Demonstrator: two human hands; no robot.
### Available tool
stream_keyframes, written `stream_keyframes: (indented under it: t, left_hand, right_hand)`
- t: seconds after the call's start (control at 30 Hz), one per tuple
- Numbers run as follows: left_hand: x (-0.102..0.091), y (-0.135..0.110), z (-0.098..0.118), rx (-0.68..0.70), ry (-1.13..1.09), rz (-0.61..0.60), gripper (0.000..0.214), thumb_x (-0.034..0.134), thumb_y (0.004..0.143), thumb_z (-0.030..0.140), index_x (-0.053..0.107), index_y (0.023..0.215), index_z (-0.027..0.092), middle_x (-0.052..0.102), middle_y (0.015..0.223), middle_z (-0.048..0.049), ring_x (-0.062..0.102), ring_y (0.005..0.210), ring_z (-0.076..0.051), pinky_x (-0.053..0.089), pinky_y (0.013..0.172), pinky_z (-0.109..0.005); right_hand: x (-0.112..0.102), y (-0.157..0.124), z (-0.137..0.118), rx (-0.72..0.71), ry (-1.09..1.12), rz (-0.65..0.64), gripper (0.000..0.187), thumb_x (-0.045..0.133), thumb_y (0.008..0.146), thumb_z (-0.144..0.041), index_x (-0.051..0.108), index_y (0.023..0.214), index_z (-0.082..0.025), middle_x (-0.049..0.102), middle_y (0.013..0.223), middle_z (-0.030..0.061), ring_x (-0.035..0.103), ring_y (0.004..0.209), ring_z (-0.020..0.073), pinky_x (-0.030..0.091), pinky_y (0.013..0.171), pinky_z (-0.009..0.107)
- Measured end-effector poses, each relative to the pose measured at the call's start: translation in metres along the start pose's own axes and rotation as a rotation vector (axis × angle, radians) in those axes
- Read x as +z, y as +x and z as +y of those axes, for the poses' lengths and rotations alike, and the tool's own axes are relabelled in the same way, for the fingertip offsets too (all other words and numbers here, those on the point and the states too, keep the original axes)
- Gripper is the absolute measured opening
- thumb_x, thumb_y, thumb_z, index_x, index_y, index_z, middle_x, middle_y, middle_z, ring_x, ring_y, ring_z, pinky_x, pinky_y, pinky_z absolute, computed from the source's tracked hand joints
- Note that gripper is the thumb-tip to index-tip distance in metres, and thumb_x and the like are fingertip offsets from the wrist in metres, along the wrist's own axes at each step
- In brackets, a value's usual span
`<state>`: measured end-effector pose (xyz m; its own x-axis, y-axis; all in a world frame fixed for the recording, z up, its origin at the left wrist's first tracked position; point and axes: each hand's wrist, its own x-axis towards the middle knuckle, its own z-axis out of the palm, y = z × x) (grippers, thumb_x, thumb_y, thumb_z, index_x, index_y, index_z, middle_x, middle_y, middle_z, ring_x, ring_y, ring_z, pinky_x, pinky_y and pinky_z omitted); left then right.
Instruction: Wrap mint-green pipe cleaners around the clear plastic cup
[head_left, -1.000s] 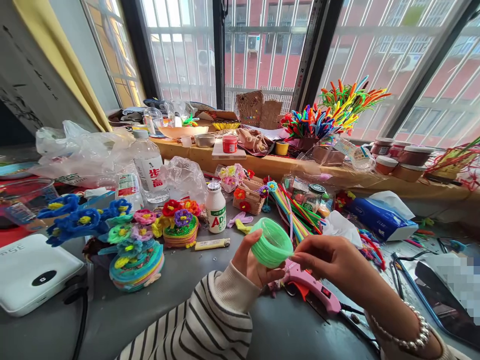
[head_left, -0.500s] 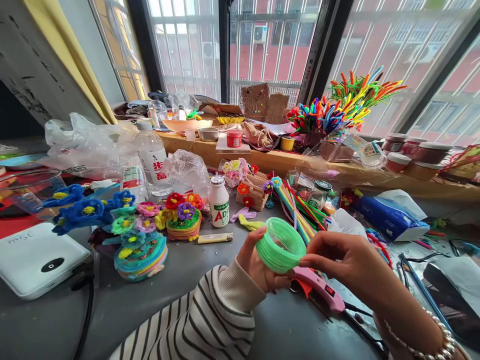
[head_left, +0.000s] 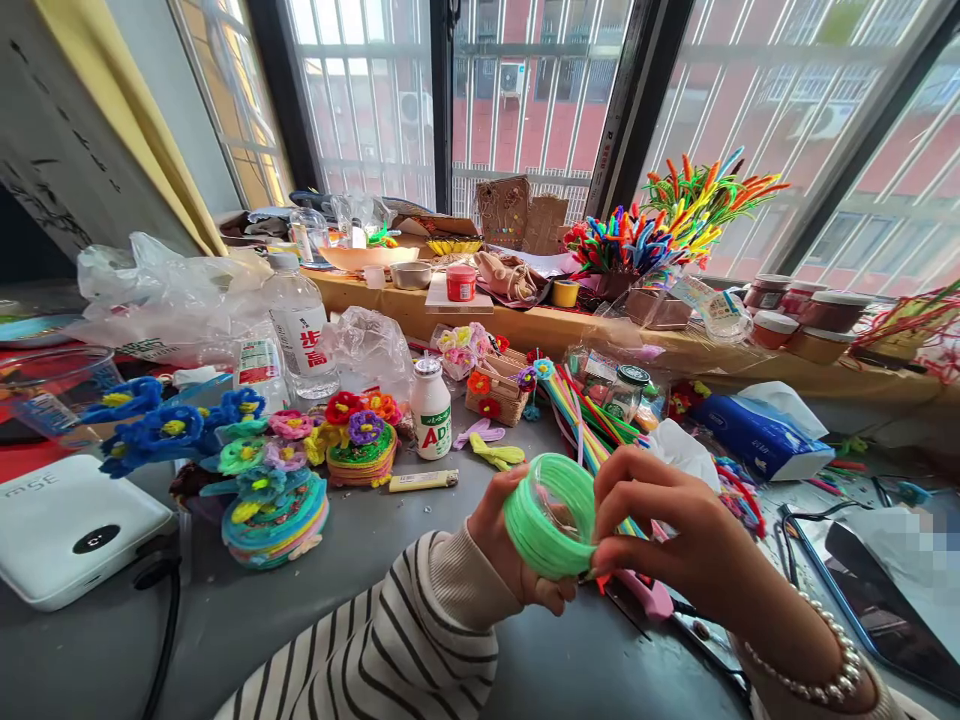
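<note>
My left hand point(head_left: 504, 535) is wrapped round the outside of a clear plastic cup point(head_left: 562, 495), which tilts so that its mouth faces up and to the right. Light green pipe cleaner point(head_left: 541, 548) is wound round the cup's wall in rows. At the right side of the rim, my right hand point(head_left: 649, 515) pinches the green pipe cleaner between thumb and fingers, partly covering the cup's edge. Under the right hand lies a pink glue gun point(head_left: 651, 597), mostly hidden. A bundle of coloured pipe cleaners point(head_left: 581, 410) lies just behind the cup.
Pipe-cleaner flowers on round bases point(head_left: 276, 520) stand at left, near a white power bank point(head_left: 82, 530). Behind them are a small white bottle point(head_left: 430, 410), a lighter point(head_left: 424, 481) and a water bottle point(head_left: 300, 330). A blue tissue pack point(head_left: 757, 435) and a phone point(head_left: 877, 590) lie at right.
The cup has been turned and tilted more toward the right. My right hand has risen and curled its fingers over the cup's right rim. The view has shifted slightly.
</note>
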<state>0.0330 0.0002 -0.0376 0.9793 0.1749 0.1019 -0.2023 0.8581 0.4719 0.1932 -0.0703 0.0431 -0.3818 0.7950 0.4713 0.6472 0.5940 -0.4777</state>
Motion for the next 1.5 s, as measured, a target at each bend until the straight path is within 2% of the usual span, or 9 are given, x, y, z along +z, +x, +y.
stream_keyframes:
  t: [0.17, 0.3, 0.43, 0.57, 0.77, 1.03, 1.17, 1.3, 1.5]
  left_hand:
    - [-0.001, -0.001, -0.001, -0.050, 0.026, 0.027, 0.070, 0.036, 0.069, 0.066, 0.055, 0.100, 0.006, 0.066, 0.068, -0.0104, 0.062, 0.053, -0.019, 0.044, 0.045, -0.025]
    - [0.000, -0.002, -0.004, 0.030, 0.045, 0.088, 0.072, 0.030, 0.072, 0.066, 0.054, 0.103, 0.006, 0.065, 0.068, -0.0098, 0.060, 0.051, -0.017, 0.042, 0.046, -0.026]
    - [0.004, -0.001, -0.003, 0.091, 0.066, 0.046, 0.064, 0.042, 0.070, 0.061, 0.057, 0.101, 0.007, 0.067, 0.077, -0.0111, 0.064, 0.063, -0.019, 0.046, 0.052, -0.026]
    - [0.006, 0.000, -0.001, 0.087, 0.063, 0.004, 0.059, 0.049, 0.069, 0.057, 0.059, 0.097, 0.006, 0.068, 0.077, -0.0112, 0.065, 0.066, -0.019, 0.048, 0.055, -0.025]
    - [-0.002, 0.000, -0.003, -0.019, 0.026, -0.059, 0.066, 0.044, 0.067, 0.064, 0.059, 0.096, 0.006, 0.067, 0.069, -0.0106, 0.064, 0.055, -0.019, 0.044, 0.042, -0.023]
    - [-0.001, -0.003, -0.003, -0.027, 0.011, 0.050, 0.069, 0.036, 0.069, 0.067, 0.058, 0.097, 0.007, 0.066, 0.073, -0.0104, 0.063, 0.051, -0.018, 0.043, 0.041, -0.024]
    - [0.005, -0.002, 0.001, -0.008, -0.060, 0.032, 0.067, 0.047, 0.065, 0.062, 0.055, 0.103, 0.007, 0.067, 0.084, -0.0127, 0.065, 0.063, -0.019, 0.046, 0.051, -0.024]
    - [0.012, -0.001, 0.000, 0.080, -0.031, 0.019, 0.062, 0.052, 0.066, 0.055, 0.057, 0.103, 0.005, 0.066, 0.092, -0.0154, 0.064, 0.081, -0.023, 0.047, 0.066, -0.026]
    - [0.017, -0.002, -0.004, 0.016, 0.123, 0.104, 0.052, 0.045, 0.068, 0.053, 0.065, 0.091, 0.011, 0.068, 0.075, -0.0092, 0.065, 0.064, -0.019, 0.047, 0.046, -0.021]
  right_hand:
    - [0.004, 0.000, 0.001, -0.054, 0.015, 0.049, 0.027, 0.058, 0.074, -0.040, 0.056, 0.058, -0.018, 0.051, 0.067, 0.0006, 0.052, 0.062, 0.0101, 0.043, 0.056, 0.021]
    - [0.005, 0.001, 0.002, -0.080, 0.003, 0.065, 0.028, 0.058, 0.075, -0.039, 0.056, 0.058, -0.017, 0.052, 0.066, 0.0007, 0.052, 0.061, 0.0093, 0.044, 0.056, 0.019]
    - [0.001, 0.003, 0.005, -0.091, -0.011, 0.060, 0.031, 0.054, 0.076, -0.044, 0.059, 0.059, -0.018, 0.053, 0.067, 0.0020, 0.053, 0.062, 0.0109, 0.046, 0.056, 0.021]
    - [-0.003, 0.002, 0.008, -0.061, 0.043, -0.008, 0.028, 0.056, 0.075, -0.043, 0.060, 0.061, -0.019, 0.054, 0.070, 0.0024, 0.054, 0.063, 0.0107, 0.046, 0.057, 0.022]
    - [-0.007, -0.003, 0.008, -0.011, 0.140, -0.120, 0.013, 0.059, 0.076, -0.032, 0.064, 0.069, -0.021, 0.056, 0.073, 0.0023, 0.055, 0.068, 0.0115, 0.046, 0.063, 0.023]
    - [-0.005, -0.002, 0.014, -0.026, 0.194, -0.133, 0.017, 0.056, 0.078, -0.033, 0.064, 0.070, -0.020, 0.057, 0.070, 0.0024, 0.055, 0.068, 0.0118, 0.045, 0.063, 0.024]
    - [0.000, 0.000, 0.017, 0.007, 0.190, -0.039, 0.014, 0.058, 0.077, -0.029, 0.063, 0.069, -0.019, 0.057, 0.070, 0.0015, 0.055, 0.066, 0.0099, 0.045, 0.060, 0.020]
    - [-0.002, 0.000, 0.023, 0.001, 0.129, -0.067, 0.014, 0.058, 0.077, -0.028, 0.065, 0.068, -0.020, 0.059, 0.074, 0.0018, 0.056, 0.069, 0.0102, 0.045, 0.062, 0.020]
    - [-0.008, -0.004, 0.021, -0.039, 0.087, -0.190, 0.010, 0.062, 0.073, -0.031, 0.067, 0.067, -0.023, 0.057, 0.084, 0.0028, 0.054, 0.066, 0.0097, 0.046, 0.059, 0.021]
